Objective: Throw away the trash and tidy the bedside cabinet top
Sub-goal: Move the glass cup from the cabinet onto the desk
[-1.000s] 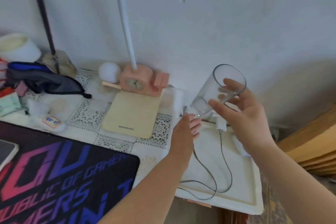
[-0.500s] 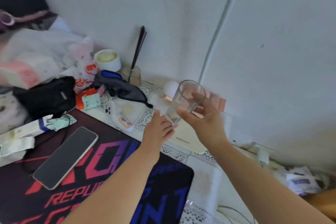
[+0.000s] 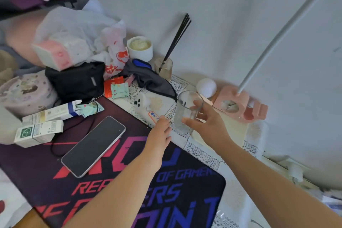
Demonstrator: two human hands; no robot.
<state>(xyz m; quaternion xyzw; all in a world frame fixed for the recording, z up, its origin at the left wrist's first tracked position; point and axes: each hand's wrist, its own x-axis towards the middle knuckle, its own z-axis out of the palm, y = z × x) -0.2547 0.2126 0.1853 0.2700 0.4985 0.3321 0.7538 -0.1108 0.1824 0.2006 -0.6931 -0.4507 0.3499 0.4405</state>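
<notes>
My right hand [image 3: 207,126] grips a clear empty drinking glass [image 3: 186,111], held upright with its base at or just above the lace cloth [image 3: 201,152] on the cabinet top. My left hand [image 3: 160,133] rests beside the glass base, fingers loosely together, holding nothing. Trash lies at the left: small green-white cartons [image 3: 37,132], mint-coloured wrappers [image 3: 120,89] and a red packet [image 3: 112,86]. A white plastic bag [image 3: 79,29] sits behind them.
A phone [image 3: 94,146] and black cord lie on the dark gaming mat [image 3: 175,190]. Behind are a black pouch [image 3: 77,81], grey eye mask [image 3: 148,77], white candle jar [image 3: 140,48], reed diffuser [image 3: 164,68], white ball [image 3: 206,88], pink clock lamp base [image 3: 238,106] and cream pad [image 3: 235,131].
The view swung left from the cabinet's right end to its cluttered middle. My right hand carried the glass leftward and lowered it from tilted in the air to upright over the cloth.
</notes>
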